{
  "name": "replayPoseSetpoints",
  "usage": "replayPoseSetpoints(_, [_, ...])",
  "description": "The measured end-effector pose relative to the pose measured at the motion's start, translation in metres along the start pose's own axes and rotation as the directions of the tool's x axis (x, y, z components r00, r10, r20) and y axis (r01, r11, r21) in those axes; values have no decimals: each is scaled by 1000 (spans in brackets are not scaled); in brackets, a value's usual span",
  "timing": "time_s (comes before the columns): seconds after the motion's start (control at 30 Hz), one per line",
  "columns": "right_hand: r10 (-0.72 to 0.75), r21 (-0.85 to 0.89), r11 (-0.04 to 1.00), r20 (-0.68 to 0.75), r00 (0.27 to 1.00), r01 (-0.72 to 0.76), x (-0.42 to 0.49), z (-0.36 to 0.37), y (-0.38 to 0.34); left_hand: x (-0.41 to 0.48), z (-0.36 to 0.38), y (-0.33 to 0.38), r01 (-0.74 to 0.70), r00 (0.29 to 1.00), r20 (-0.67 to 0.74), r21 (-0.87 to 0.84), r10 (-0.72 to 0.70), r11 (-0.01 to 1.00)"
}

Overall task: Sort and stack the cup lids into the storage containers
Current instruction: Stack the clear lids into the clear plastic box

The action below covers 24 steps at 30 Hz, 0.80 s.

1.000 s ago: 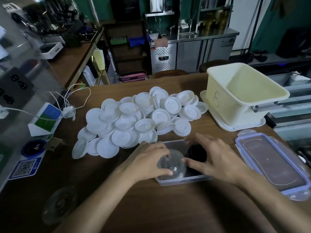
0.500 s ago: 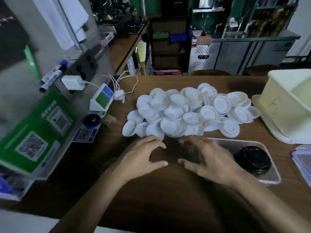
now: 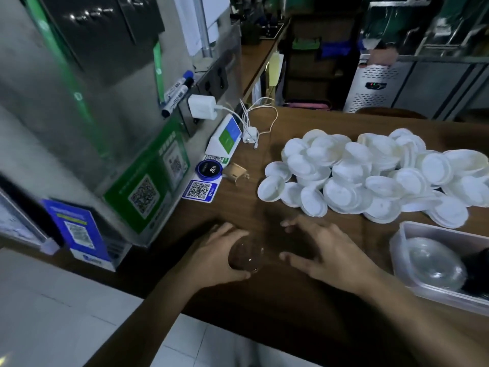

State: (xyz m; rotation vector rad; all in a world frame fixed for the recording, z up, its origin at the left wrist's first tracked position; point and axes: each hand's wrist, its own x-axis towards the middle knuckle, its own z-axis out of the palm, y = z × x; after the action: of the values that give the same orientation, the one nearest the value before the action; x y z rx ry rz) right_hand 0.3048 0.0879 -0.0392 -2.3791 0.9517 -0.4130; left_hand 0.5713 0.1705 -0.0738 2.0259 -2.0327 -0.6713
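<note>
Dim cafe-type room, dark wooden bench (image 3: 291,300) running across my view. Closest to me, my left hand (image 3: 217,256) has its fingers (image 3: 227,230) and thumb curled round a clear dome lid (image 3: 247,256), which sits low on the bench right between those fingertips. My right hand (image 3: 328,252) is just right of that lid and clear of it, with its fingers (image 3: 296,223) spread wide and holding nothing. Can't tell if the tips actually touch the wood.

Off to the right of the right fingers there's a clear storage container (image 3: 398,245). It has more clear dome lids (image 3: 434,260) nested inside and something black (image 3: 476,276) at its far right end, cut off by the frame edge.

Further out past the right fingers, a big loose pile of white lids (image 3: 370,178) lies on the bench. Beyond the left fingers I can see a blue QR sticker (image 3: 199,190), a blue round disc (image 3: 209,169), a small white stand with a green and blue screen (image 3: 226,137), and a white charger (image 3: 201,107) plugged in with its cable trailing. Way at the back are stainless fridge units (image 3: 423,86), pretty blurry.
</note>
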Motion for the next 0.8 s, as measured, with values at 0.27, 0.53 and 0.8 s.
replayPoseSetpoints(0.27, [103, -47, 993, -127, 987, -109, -33, -34, 19, 28, -11, 56, -183, 981, -85, -107, 174, 977])
replayPoseSetpoints(0.53, [225, -22, 969, -336, 915, -246, -115, -105, 68, 80, 5, 170, -415, 909, -81, -101, 408, 904])
replayPoseSetpoints(0.8, [327, -57, 923, -406, 853, -381, -188, -152, 131, 122, 43, 275, -512, 856, 49, -57, 515, 857])
